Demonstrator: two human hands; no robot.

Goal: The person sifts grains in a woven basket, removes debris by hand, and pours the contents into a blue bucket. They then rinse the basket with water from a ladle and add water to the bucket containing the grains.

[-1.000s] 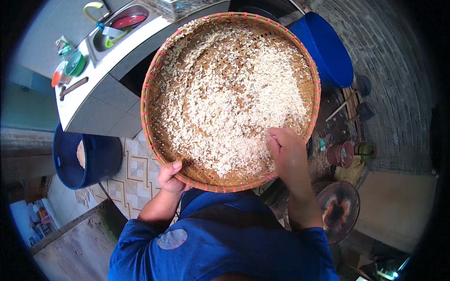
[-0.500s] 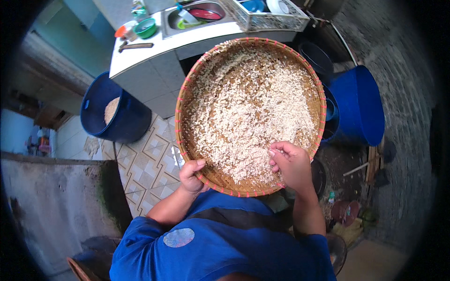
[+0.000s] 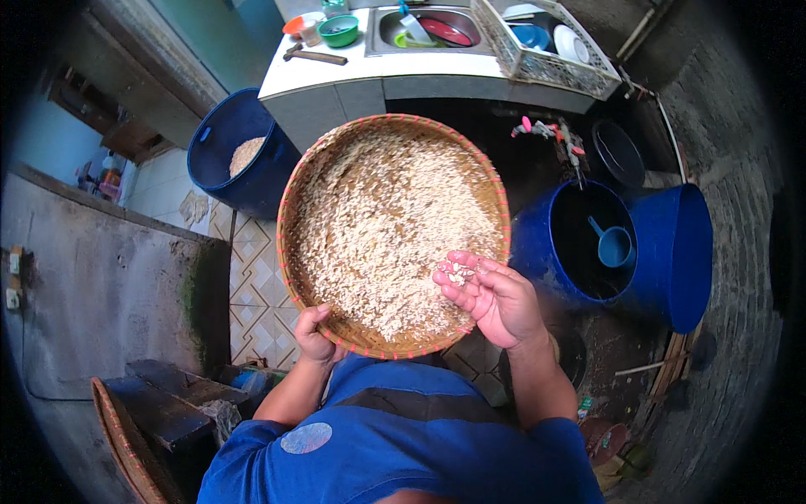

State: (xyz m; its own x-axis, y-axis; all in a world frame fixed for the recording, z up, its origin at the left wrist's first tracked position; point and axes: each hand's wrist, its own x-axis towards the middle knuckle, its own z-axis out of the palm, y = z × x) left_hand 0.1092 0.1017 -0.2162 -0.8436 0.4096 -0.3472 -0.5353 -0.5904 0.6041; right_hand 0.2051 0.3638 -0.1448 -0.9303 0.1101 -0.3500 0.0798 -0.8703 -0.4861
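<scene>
A round woven bamboo winnowing tray (image 3: 504,202), its rim bound with red stitches, is held out in front of my body. Loose pale grains (image 3: 378,227) cover most of its bottom, thinner in places where the weave shows through. My left hand (image 3: 316,333) clasps the near left rim, thumb on top and the other fingers hidden underneath. Over the near right part of the tray, my right hand (image 3: 504,307) is turned palm up with curled fingers, holding a small pinch of the grains (image 3: 458,273) on its fingertips.
Beyond the tray stands a white counter (image 3: 357,71) with a sink (image 3: 432,34), a green bowl (image 3: 338,31), a hammer (image 3: 315,55) and a dish rack (image 3: 550,52). A blue barrel (image 3: 239,181) stands left; a water barrel (image 3: 537,252) with a dipper (image 3: 615,246) stands right.
My right hand has turned from palm down, fingers in the grains, to palm up with some grains on the fingers. The tray sits further left and lower in view; the whole view has shifted.
</scene>
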